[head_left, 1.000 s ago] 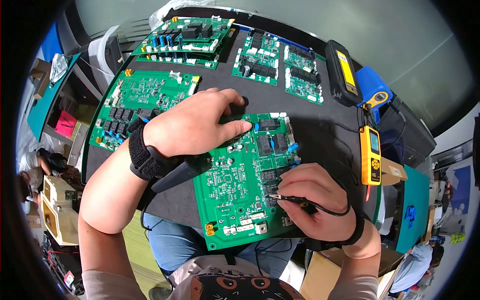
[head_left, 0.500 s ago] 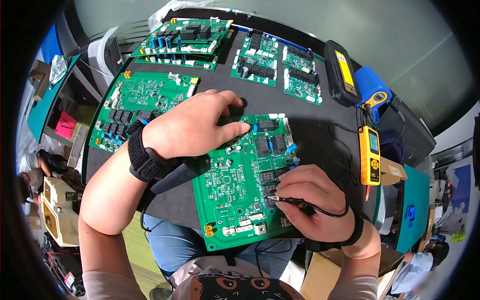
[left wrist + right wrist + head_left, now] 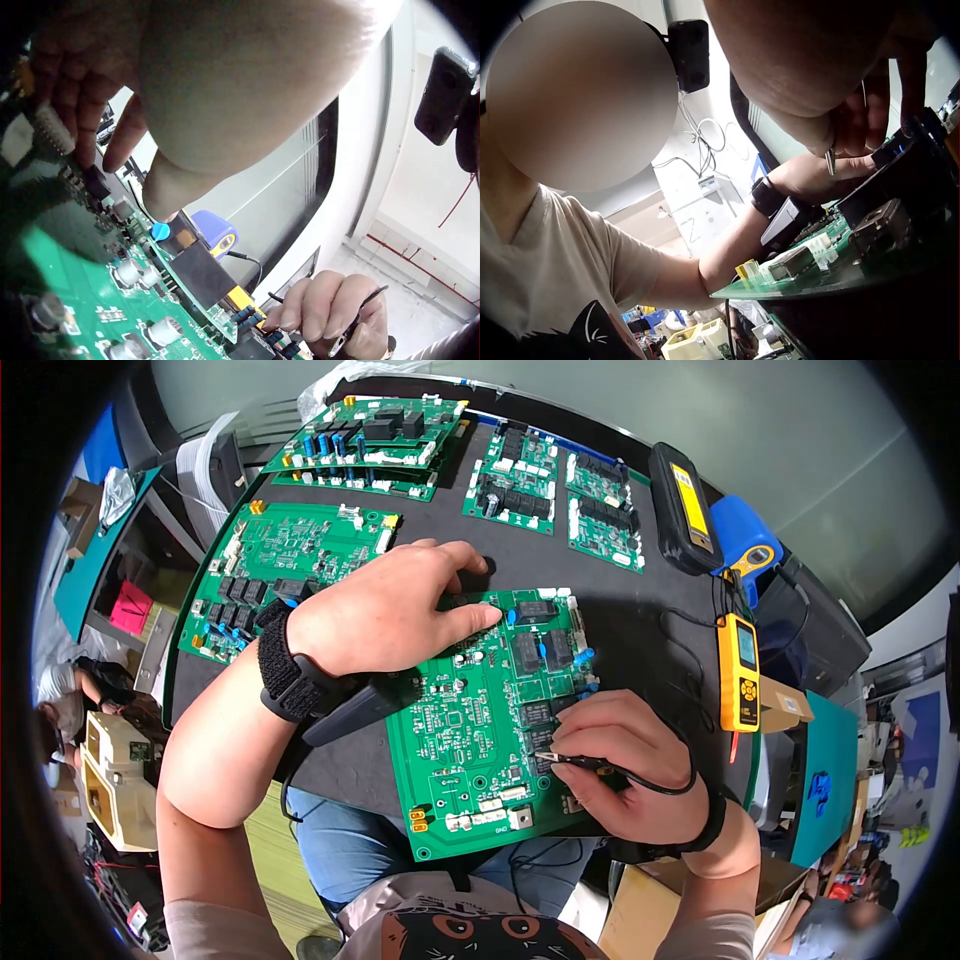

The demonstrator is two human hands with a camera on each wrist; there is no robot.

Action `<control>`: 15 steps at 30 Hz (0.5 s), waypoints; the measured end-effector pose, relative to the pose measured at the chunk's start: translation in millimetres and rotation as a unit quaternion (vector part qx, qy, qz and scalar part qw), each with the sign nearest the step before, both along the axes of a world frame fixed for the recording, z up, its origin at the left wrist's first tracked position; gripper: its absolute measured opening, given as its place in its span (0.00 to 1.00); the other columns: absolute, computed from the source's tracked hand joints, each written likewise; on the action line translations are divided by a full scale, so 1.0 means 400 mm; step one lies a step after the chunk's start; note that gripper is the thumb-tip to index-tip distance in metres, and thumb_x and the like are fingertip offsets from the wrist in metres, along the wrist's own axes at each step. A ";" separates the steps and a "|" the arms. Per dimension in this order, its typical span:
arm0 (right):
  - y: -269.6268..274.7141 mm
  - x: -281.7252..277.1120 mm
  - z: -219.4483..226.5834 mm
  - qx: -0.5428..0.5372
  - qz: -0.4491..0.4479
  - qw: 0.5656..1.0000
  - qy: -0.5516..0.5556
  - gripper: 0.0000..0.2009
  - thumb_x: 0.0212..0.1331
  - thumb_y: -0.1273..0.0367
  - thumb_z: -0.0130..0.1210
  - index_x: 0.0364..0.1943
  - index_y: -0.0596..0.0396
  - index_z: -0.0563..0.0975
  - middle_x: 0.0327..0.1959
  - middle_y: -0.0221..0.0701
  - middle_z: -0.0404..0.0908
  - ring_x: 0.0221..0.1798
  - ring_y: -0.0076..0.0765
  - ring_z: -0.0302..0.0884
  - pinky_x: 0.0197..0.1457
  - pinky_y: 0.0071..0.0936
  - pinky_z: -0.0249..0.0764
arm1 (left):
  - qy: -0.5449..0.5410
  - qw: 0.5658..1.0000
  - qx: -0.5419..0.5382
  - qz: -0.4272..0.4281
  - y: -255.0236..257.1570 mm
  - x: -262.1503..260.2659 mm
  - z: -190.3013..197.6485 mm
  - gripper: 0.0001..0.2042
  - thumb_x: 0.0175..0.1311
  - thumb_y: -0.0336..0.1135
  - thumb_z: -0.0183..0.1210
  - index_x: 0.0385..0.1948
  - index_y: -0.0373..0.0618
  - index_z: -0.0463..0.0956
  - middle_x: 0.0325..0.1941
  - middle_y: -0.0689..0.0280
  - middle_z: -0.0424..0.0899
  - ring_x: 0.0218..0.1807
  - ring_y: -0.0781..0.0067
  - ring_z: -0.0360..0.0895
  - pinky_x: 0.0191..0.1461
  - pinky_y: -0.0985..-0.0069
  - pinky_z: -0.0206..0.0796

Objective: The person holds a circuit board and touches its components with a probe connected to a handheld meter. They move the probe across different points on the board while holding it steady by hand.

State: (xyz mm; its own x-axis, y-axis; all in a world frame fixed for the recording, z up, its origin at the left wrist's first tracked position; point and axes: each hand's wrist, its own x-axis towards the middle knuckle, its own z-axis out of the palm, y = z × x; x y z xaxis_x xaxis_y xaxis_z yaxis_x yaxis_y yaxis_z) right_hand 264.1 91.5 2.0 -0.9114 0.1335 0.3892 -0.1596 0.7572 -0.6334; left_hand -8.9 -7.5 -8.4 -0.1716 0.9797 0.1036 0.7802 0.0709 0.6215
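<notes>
In the head view a green circuit board (image 3: pixel 418 745) with black relays and blue disc parts lies at a slant near the person. My left hand (image 3: pixel 385 610) rests over its far left corner, thumb on the board beside a blue disc (image 3: pixel 512 617); its other fingers reach past the edge. My right hand (image 3: pixel 635 765) pinches a metal-tipped probe (image 3: pixel 572 759) with a black lead looping over the hand. The tip is down among parts near the lower relays. In the right wrist view its metal point (image 3: pixel 830 161) shows below the fingers.
Another green board (image 3: pixel 300 540) lies at the left, with stacked boards (image 3: pixel 375 435) behind it. Smaller boards (image 3: pixel 515 475) sit at the back. At the right are a black case (image 3: pixel 680 505), a blue device (image 3: pixel 745 530) and a yellow handheld meter (image 3: pixel 740 670). A dark object (image 3: pixel 355 710) sits under the left wrist.
Over the last second the probe tip has shifted slightly left on the board, then stayed there. The left hand keeps its place on the board.
</notes>
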 end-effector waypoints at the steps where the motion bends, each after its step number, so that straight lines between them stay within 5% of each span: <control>1: 0.000 -0.001 0.000 -0.001 0.001 1.000 0.001 0.12 0.56 0.79 0.69 0.43 0.57 0.81 0.44 0.35 0.81 0.46 0.45 0.81 0.49 0.37 0.77 | 0.000 1.000 0.001 0.001 -0.001 0.000 -0.001 0.25 0.70 0.46 0.68 0.61 0.39 0.77 0.43 0.53 0.84 0.44 0.55 0.83 0.49 0.64 0.77; 15: 0.001 0.000 0.002 0.003 0.002 1.000 -0.004 0.13 0.56 0.79 0.69 0.44 0.57 0.81 0.45 0.35 0.81 0.47 0.45 0.81 0.50 0.37 0.77 | 0.005 1.000 0.004 0.002 -0.001 -0.001 0.000 0.25 0.70 0.46 0.68 0.61 0.38 0.77 0.43 0.52 0.84 0.45 0.53 0.84 0.49 0.63 0.77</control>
State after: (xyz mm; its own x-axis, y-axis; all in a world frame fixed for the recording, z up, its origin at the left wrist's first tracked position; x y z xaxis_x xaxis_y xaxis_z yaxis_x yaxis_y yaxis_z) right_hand 263.9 91.8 2.9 -0.9154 0.1271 0.3820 -0.1573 0.7606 -0.6299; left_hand -9.1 -7.9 -8.3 -0.1743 0.9782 0.1131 0.7858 0.0690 0.6147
